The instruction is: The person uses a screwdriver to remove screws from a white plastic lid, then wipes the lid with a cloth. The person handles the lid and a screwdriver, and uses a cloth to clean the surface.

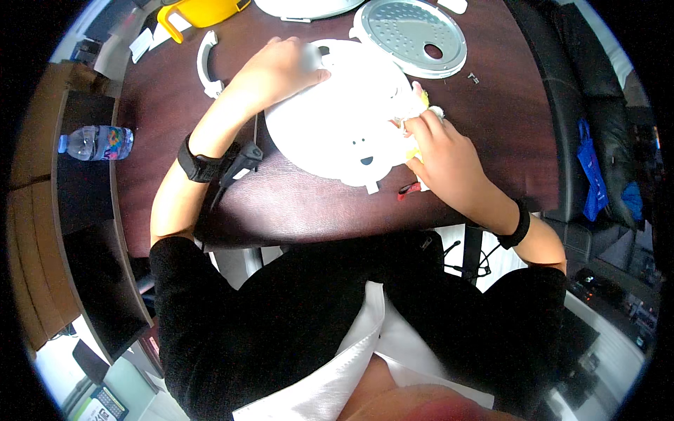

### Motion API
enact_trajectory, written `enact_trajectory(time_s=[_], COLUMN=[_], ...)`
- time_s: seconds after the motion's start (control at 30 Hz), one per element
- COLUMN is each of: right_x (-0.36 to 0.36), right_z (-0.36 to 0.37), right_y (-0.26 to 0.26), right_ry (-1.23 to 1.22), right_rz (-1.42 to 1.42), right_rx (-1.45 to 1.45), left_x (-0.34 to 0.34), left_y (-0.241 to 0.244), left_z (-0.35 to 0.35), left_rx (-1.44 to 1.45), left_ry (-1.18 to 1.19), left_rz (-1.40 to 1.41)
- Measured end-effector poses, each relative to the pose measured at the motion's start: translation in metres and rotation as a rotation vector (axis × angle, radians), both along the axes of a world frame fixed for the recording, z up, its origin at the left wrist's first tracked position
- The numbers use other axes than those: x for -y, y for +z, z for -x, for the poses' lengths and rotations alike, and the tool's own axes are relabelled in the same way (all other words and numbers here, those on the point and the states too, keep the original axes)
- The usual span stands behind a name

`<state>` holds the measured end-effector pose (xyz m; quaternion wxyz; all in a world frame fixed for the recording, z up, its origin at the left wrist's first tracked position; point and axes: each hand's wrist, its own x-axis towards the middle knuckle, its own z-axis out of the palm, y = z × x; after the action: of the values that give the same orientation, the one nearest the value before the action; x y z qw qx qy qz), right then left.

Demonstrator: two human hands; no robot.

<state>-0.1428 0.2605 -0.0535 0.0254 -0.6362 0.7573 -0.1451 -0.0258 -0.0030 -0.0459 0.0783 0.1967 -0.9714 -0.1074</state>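
A round white plastic cover (pixel 326 121) with small holes and a tab on its near edge lies on the dark reddish-brown table. My left hand (pixel 289 68) grips its far left edge, thumb on top. At the cover's right edge, my right hand (pixel 442 147) is closed on a crumpled white and yellow cloth or tissue (pixel 418 110); the exact material cannot be told. Just below the right fingers lies a small red item (pixel 408 190), partly hidden. Behind the cover is a round metal plate with dimples and one hole (pixel 410 31).
A curved white handle (pixel 205 66) lies at left, near a black-handled tool (pixel 245 163). Small screws (pixel 473 78) lie at right. A yellow container (pixel 205 11) and a white part (pixel 308 6) stand at the back. A water bottle (pixel 100 143) is at far left.
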Motion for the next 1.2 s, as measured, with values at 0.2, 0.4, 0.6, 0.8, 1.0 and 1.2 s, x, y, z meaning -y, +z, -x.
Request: enact_trajectory(time_s=[0.2, 0.4, 0.6, 0.8, 1.0, 1.2], right_x=[0.006, 0.029, 0.064, 0.075, 0.060, 0.070], right_z=[0.017, 0.021, -0.002, -0.014, -0.007, -0.010], right_y=[0.012, 0.038, 0.035, 0.022, 0.013, 0.022], right_ry=[0.059, 0.019, 0.109, 0.290, 0.298, 0.273], right_rz=[0.080, 0.308, 0.394, 0.360, 0.086, 0.533], right_rx=[0.174, 0.443, 0.553, 0.115, -0.034, 0.055], left_x=[0.015, 0.000, -0.052, -0.065, -0.065, -0.061], left_y=[0.031, 0.072, 0.121, 0.127, 0.131, 0.130], left_z=[-0.007, -0.024, -0.018, -0.015, -0.015, -0.021], left_rx=[-0.235, -0.466, -0.539, -0.499, -0.419, -0.468], left_ry=[0.046, 0.060, 0.397, 0.385, 0.362, 0.316], left_rz=[-0.608, -0.625, -0.375, -0.221, -0.279, -0.181])
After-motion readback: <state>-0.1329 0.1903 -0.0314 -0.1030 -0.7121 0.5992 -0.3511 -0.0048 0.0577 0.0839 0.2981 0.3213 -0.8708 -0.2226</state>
